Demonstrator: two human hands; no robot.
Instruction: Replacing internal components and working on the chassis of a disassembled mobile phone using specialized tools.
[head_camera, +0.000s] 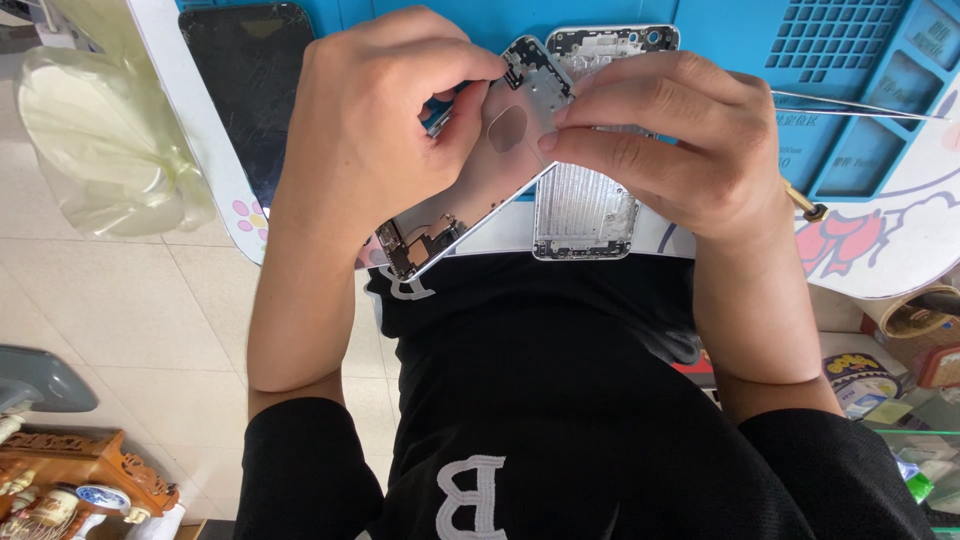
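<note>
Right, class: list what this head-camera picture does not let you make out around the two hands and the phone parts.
- Head view: the left hand covers its grip point on the tilted silver phone frame.
- The right hand hides part of the flat silver phone back shell.
- The dark phone screen panel is cut by the top edge.

A dark, flat phone screen (250, 85) lies at the top left. Small colourful boxes (860, 385) sit low on the right.
</note>
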